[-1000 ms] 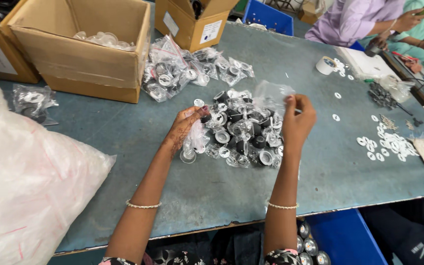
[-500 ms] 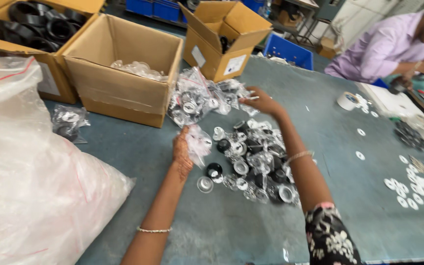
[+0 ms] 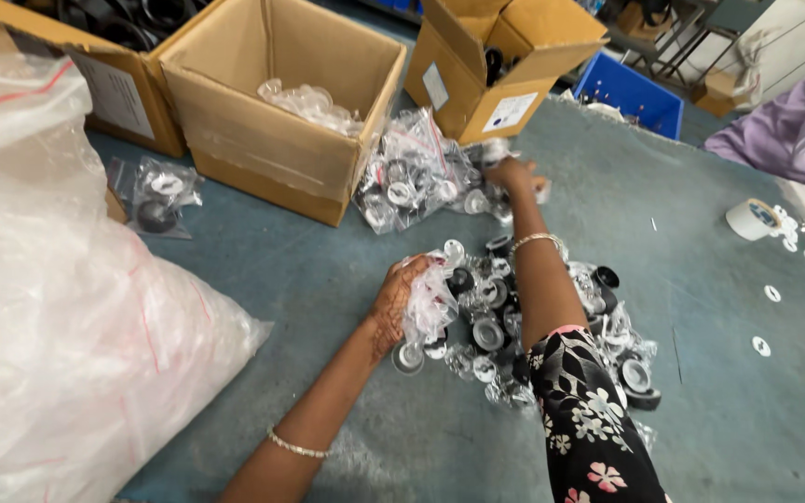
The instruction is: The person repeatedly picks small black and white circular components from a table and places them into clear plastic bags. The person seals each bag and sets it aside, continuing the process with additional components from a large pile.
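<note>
Head view, taken from left to right: a big clear plastic sack [image 3: 67,307] fills the left edge, and behind it stand open cardboard boxes [image 3: 272,102], the middle one with a few clear packets inside. A lone small bagged part [image 3: 162,194] lies on the grey-blue table [image 3: 300,270] in front of them.

Next comes the left hand [image 3: 398,298], fingers curled shut on a crumpled clear bag [image 3: 429,307] that holds small ring-shaped parts. It sits at the near left edge of the pile of bagged rings [image 3: 533,326], touching it.

That pile spreads under and to the right of both forearms: black and silver round pieces, each wrapped in thin shiny plastic, heaped loosely with no clear long axis.

The right hand [image 3: 511,175] is stretched far forward, past the pile, and rests on the right edge of a second cluster of packets [image 3: 412,182] that leans against the middle box. Its fingers look bent over a packet, though whether they grip it I cannot tell. So the far cluster lies ahead and a little left of the right hand, while the left hand is well short of it and nearer the main pile.

Further right, a roll of tape [image 3: 749,220] and scattered white washers [image 3: 768,317] lie apart on the table, and a person's lilac sleeve [image 3: 794,130] shows at the top corner.
</note>
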